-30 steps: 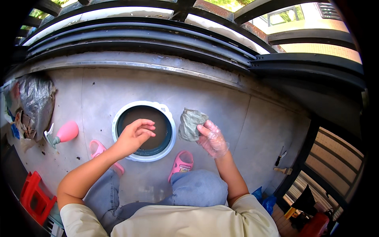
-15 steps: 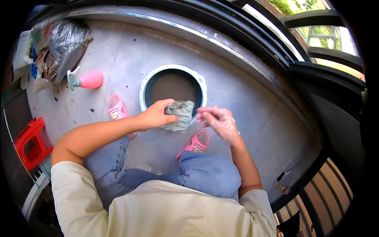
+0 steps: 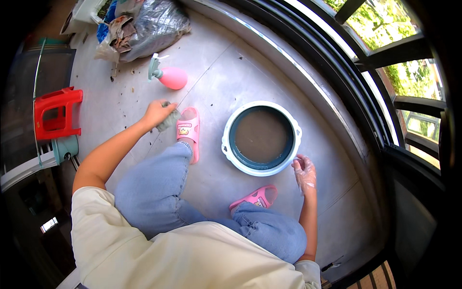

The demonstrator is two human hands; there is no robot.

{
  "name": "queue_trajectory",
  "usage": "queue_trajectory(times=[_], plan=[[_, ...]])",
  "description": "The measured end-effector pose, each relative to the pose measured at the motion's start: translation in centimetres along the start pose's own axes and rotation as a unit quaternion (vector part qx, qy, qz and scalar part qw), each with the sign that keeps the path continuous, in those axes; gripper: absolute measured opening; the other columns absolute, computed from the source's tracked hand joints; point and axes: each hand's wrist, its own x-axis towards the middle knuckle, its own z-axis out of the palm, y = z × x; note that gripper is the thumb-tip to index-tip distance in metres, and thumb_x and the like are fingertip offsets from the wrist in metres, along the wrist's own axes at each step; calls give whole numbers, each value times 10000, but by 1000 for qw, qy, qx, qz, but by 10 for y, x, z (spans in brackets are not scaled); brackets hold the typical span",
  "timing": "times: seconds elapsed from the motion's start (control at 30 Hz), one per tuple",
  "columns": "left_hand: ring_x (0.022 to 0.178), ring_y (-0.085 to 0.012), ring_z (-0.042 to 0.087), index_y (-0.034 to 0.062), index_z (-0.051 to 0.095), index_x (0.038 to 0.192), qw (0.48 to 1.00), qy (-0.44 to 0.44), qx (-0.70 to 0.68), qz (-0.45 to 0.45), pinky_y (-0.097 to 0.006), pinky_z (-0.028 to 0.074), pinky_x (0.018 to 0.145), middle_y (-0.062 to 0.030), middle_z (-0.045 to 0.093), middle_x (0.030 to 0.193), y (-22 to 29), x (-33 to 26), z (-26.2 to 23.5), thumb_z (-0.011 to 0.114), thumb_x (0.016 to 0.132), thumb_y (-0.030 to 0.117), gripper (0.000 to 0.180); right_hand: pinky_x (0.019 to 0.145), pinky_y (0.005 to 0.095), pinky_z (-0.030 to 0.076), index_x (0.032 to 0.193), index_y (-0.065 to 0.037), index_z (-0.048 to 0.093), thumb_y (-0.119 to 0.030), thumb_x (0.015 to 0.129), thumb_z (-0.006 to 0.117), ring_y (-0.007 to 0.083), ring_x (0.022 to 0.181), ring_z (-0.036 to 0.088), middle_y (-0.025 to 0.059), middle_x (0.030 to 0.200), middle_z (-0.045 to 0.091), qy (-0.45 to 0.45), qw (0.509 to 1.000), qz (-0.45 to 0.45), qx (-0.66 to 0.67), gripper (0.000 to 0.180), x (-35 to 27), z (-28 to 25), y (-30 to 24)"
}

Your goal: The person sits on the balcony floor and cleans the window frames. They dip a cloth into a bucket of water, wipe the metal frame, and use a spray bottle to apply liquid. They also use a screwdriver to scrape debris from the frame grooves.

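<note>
My bare left hand (image 3: pixel 159 114) is closed on a crumpled grey-green rag (image 3: pixel 169 118), held out to the left beside the pink slipper on my left foot. The rag hangs below the fingers. My right hand (image 3: pixel 304 173) wears a clear plastic glove and is just outside the right rim of the basin. Its fingers are curled together; whatever is between them, if anything, is too small to tell. Between my feet and the window wall stands a round basin (image 3: pixel 234 161) with a pale blue rim and dark inner wall, holding murky brown water (image 3: pixel 262 135).
A pink spray bottle (image 3: pixel 173 78) lies on the floor beyond my left hand. Farther off is a silvery plastic bag (image 3: pixel 159 30) with rubbish. A red stool (image 3: pixel 58 113) stands at left. Pink slippers (image 3: pixel 188 127) are on my feet. Dark crumbs dot the grey floor (image 3: pixel 211 62).
My left hand has carried the rag from over the basin out to the left. My right hand has drawn apart from it, to the basin's right side. The view has turned.
</note>
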Motion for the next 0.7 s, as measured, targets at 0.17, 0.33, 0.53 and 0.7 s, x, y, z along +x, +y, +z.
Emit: queue_trajectory(times=[0.17, 0.33, 0.53, 0.7], plan=[[789, -169, 576, 67, 520, 1176, 977, 159, -96, 108, -298, 468, 713, -72, 582, 898, -40, 65, -24, 755, 699, 356, 606, 814, 295, 478, 1121, -4, 557, -115, 881, 547, 173, 870, 604, 100, 956, 632, -48, 999, -19, -18, 265, -8, -20, -15], [817, -161, 567, 34, 622, 1023, 927, 276, -37, 252, -272, 448, 778, -64, 584, 964, -32, 78, -36, 713, 766, 265, 357, 841, 295, 484, 1104, 23, 553, -97, 898, 526, 186, 890, 613, 115, 964, 622, -80, 996, -47, 10, 239, -17, -26, -35], [761, -179, 580, 8, 663, 880, 902, 289, 4, 321, -283, 450, 699, -81, 607, 849, 11, 54, -27, 696, 770, 198, 222, 786, 307, 490, 1086, 1, 561, -40, 849, 556, 203, 894, 630, 134, 1009, 635, -93, 980, -175, -13, 240, -30, -23, -84], [614, -192, 547, -19, 639, 793, 869, 226, 71, 435, -292, 418, 570, -100, 569, 680, 89, -23, -15, 691, 740, 152, 186, 923, 386, 427, 1184, 9, 480, -37, 739, 631, 348, 1055, 538, 213, 1128, 552, -6, 889, -453, -64, 472, -28, 2, -141]])
